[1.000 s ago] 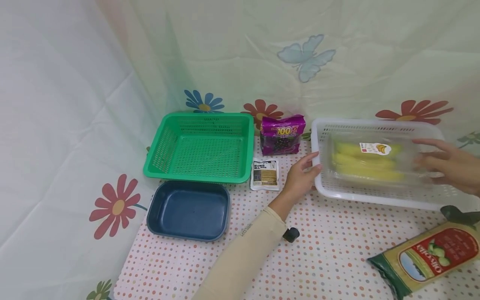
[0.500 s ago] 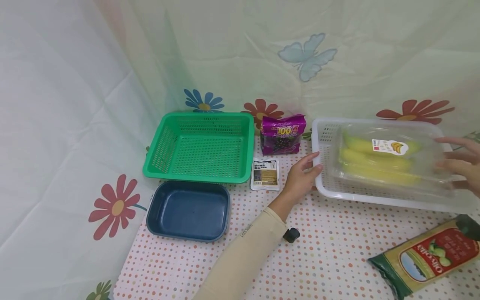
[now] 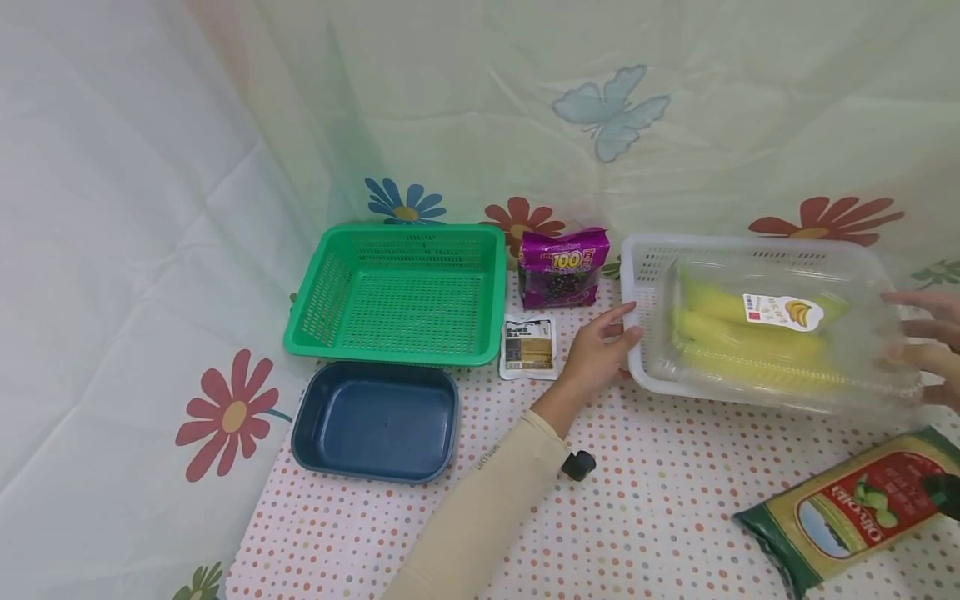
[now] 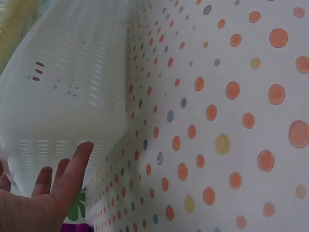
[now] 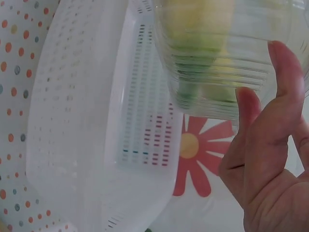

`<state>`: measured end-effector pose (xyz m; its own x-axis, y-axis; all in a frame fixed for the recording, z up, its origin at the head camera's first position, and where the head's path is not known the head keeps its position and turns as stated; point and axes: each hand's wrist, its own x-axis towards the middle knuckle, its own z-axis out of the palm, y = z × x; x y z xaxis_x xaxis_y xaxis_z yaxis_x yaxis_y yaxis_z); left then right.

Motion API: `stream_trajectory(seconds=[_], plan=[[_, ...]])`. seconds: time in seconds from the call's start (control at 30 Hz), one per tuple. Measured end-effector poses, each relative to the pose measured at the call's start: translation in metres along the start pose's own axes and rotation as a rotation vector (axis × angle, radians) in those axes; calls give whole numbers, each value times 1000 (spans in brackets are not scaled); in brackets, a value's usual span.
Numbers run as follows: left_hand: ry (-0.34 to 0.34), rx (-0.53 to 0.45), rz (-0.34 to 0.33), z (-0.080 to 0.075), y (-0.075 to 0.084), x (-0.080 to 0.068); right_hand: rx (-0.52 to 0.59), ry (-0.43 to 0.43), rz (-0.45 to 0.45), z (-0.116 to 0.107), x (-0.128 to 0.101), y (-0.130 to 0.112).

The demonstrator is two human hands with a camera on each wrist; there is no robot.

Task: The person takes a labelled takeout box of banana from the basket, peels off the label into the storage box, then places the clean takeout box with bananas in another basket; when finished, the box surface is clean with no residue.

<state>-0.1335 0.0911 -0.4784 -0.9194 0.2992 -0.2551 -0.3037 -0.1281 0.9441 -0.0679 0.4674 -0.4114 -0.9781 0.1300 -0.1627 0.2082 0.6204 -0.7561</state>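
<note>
My left hand (image 3: pixel 596 358) rests against the left end of a white perforated basket (image 3: pixel 675 388), its fingertips at the rim. In the left wrist view, its fingers (image 4: pixel 77 162) lie extended along the basket's outer wall. At the right, my right hand (image 3: pixel 933 350) grips the end of a clear plastic box of bananas (image 3: pixel 765 337) with a banana-picture label. The box is slightly tilted and overlaps the basket. In the right wrist view, fingers (image 5: pixel 285 77) and thumb hold the ribbed end of the box beside the basket's rim.
A green perforated basket (image 3: pixel 495 342) and a dark blue tray (image 3: pixel 386 425) stand at left. Between the baskets are a purple snack bag (image 3: pixel 564 271) and a small white-brown packet (image 3: pixel 528 346). An Olivoila-labelled packet (image 3: pixel 851 512) lies at front right. A patterned curtain (image 3: pixel 465 100) rises behind.
My right hand has moved rightward with the box of bananas, which also shifts right and tilts. My left hand stays at the white basket's left end.
</note>
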Motion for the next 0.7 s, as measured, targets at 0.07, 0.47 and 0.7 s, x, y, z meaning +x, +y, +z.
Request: stream_trajectory(seconds=[0.07,0.47,0.7], plan=[[-12,-11,-30,-1,2,0,-18,-1,-1,4,-8,-5],[-118,85,-89,-25,19,-9,0,-3,-106,32,-50,-42],[-135,104,-85,-44,34,-31,-26,-53,-110,50,-64,-54]])
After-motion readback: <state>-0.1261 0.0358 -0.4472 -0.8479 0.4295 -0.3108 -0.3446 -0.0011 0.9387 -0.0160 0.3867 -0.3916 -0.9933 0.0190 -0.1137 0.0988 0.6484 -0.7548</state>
